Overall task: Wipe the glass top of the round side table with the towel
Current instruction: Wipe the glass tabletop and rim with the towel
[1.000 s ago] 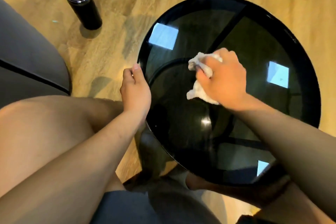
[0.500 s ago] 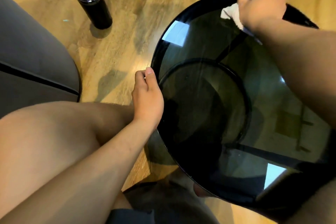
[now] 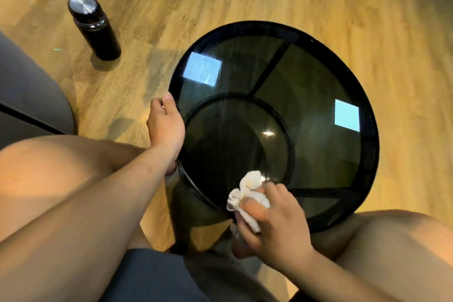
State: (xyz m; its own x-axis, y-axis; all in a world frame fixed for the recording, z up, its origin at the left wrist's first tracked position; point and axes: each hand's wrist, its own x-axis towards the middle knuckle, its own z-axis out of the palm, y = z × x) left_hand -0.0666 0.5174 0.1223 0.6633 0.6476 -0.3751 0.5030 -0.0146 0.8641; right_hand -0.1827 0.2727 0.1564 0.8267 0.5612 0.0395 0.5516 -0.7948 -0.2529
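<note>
The round side table has a dark smoked-glass top in a black rim and stands between my knees. A crumpled white towel is bunched in my right hand, pressed on the glass at the near edge of the top. My left hand grips the table's left rim, thumb on top. Bright window reflections show on the glass.
A black flask with a steel lid stands on the wooden floor at the far left. A grey sofa edge sits at the left. My bare knees flank the table near the bottom of the view.
My right hand swept the towel from the middle of the glass to the far rim, then back to the near edge. My left hand stayed on the left rim.
</note>
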